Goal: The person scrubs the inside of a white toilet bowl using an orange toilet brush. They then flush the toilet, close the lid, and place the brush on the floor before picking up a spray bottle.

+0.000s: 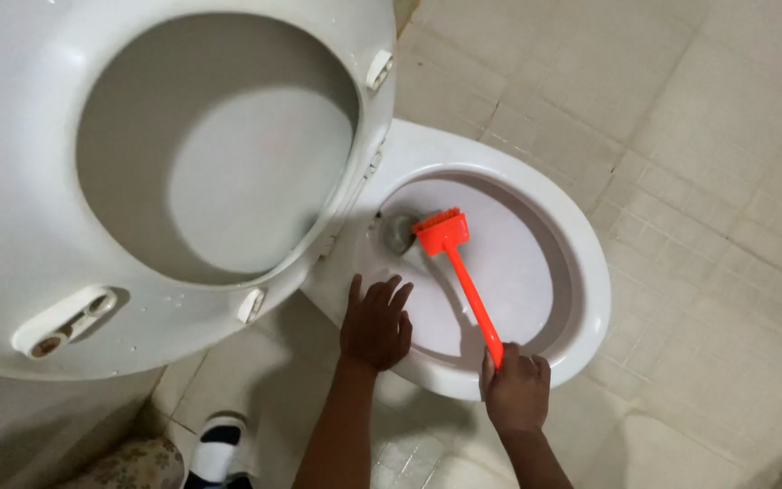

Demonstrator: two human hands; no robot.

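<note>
A white toilet bowl [590,272] sits on the tiled floor, its seat and lid [11,181] raised toward me at the left. My right hand [516,391] grips the end of an orange toilet brush [468,281] at the bowl's near rim. The brush head rests inside the bowl beside the dark drain opening [398,231]. My left hand [376,322] lies flat on the bowl's near-left rim, fingers spread, holding nothing.
Beige tiles [699,136] cover the floor around the bowl. My foot in a white and dark sandal [216,448] stands at the bottom left, next to a patterned mat [128,466].
</note>
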